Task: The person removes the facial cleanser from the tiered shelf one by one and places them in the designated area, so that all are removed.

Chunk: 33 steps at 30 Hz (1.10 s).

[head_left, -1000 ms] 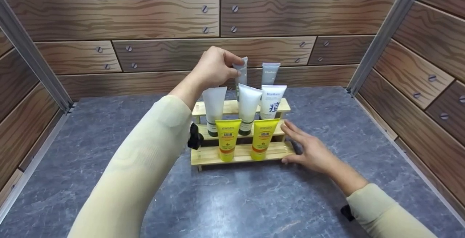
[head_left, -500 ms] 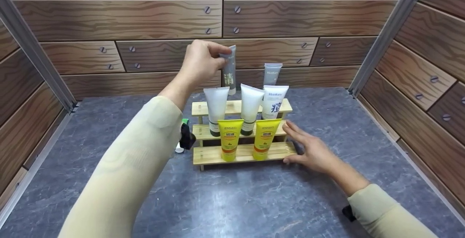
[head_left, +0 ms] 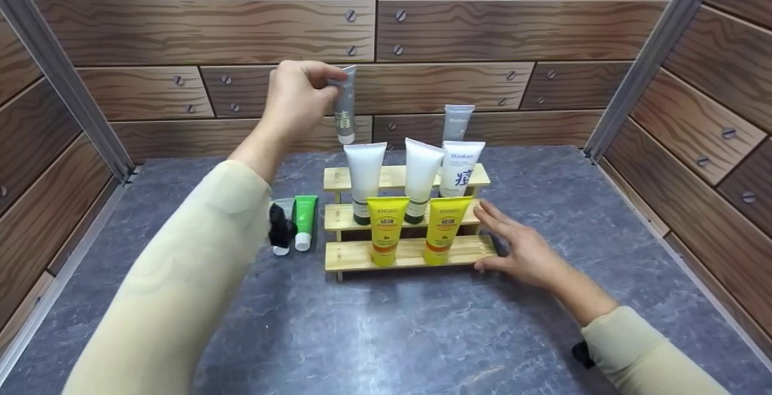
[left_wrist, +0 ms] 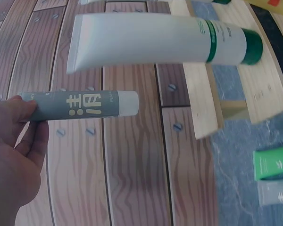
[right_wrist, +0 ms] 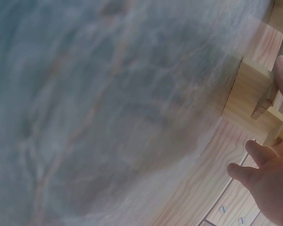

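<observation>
My left hand [head_left: 298, 96] pinches a small grey-blue squeeze tube [head_left: 345, 111] by its flat end, white cap pointing down, in the air behind and left of a three-step wooden rack [head_left: 353, 254]. In the left wrist view the tube [left_wrist: 85, 104] shows pale lettering. My right hand [head_left: 525, 253] touches the rack's right end, thumb at the lowest step and fingers spread near the middle one. Two yellow tubes [head_left: 388, 226] stand on the lowest step. Plain white tubes [head_left: 365, 175] and a blue-lettered white tube [head_left: 462, 163] stand on the middle step. Another grey-blue tube [head_left: 457, 120] rises behind them.
Left of the rack, a green tube [head_left: 305, 220] lies on the grey marbled tabletop [head_left: 374, 334] beside a grey tube [left_wrist: 276, 192], which my left wrist's black camera [head_left: 281, 226] partly covers. Wood-patterned walls [head_left: 271, 27] enclose the back and sides.
My left hand has lifted the grey-blue tube from behind the white tubes at the top step and carried it up and left. The green tube has come into view. My right hand stays at the rack.
</observation>
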### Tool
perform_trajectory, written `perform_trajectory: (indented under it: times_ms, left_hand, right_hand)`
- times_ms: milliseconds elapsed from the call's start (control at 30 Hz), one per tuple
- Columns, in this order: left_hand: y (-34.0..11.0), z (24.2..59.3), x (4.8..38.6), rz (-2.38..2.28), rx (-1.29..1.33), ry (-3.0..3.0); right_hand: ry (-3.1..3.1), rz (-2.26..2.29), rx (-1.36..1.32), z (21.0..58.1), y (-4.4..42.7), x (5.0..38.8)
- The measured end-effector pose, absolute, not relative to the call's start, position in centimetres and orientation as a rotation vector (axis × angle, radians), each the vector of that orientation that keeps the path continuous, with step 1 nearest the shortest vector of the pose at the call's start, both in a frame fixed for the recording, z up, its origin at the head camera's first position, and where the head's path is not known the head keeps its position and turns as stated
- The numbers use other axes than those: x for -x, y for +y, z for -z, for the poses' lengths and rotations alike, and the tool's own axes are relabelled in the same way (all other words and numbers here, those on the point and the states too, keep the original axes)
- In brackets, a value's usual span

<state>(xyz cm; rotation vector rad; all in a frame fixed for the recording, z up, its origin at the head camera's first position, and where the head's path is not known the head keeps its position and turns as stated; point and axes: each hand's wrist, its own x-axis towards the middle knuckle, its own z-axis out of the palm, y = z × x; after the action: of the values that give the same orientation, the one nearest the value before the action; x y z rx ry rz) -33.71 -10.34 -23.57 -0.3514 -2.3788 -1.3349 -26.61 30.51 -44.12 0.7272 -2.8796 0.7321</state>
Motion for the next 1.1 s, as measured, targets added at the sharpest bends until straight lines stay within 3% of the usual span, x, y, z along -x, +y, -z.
perform_trajectory:
  times_ms: [1100]
  left_hand:
    - [-18.1,25.0,32.8,1.264,0.236,-2.376]
  right_hand:
    - [-2.907,-0.727,-0.700,44.0,30.5,26.5]
